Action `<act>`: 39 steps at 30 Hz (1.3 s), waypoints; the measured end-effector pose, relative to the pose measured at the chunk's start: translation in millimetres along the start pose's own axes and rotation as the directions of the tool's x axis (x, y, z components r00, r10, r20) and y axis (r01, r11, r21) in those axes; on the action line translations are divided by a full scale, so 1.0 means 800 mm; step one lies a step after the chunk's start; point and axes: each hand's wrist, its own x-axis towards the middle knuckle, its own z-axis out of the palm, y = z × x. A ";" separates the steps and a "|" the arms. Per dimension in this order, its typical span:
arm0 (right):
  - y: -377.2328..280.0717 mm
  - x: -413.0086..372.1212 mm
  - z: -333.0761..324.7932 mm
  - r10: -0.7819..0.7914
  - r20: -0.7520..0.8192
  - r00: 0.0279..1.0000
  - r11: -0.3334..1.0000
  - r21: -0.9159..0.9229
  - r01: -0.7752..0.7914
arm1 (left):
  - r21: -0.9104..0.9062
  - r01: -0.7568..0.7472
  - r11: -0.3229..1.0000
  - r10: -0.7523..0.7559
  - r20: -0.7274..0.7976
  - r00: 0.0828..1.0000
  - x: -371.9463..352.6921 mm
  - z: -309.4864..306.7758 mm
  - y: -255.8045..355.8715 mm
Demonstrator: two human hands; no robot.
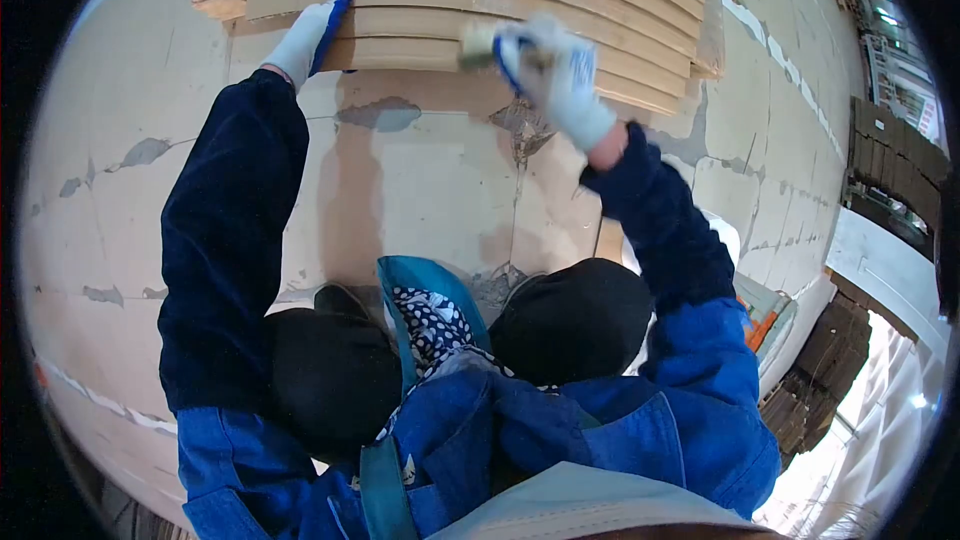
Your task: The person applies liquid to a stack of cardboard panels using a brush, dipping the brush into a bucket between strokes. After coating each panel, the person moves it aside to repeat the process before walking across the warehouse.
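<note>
Cardboard stack (420, 20) is straight ahead, low by the floor (430, 180). Your right hand (565, 75) is closed round a pale, blurred tool (478, 46) at its near side; left hand (318, 35) is against the left edge, can't tell if gripping. Brace with the left, move the right evenly. Count: one stack, one tool, two hands; sheets overlap, no reliable count.
</note>
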 end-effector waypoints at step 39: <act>-0.009 -0.080 -0.049 0.383 -0.099 0.919 0.848 0.431 -0.307 | 0.099 -0.038 0.994 0.055 -0.177 0.983 -0.035 0.034 0.023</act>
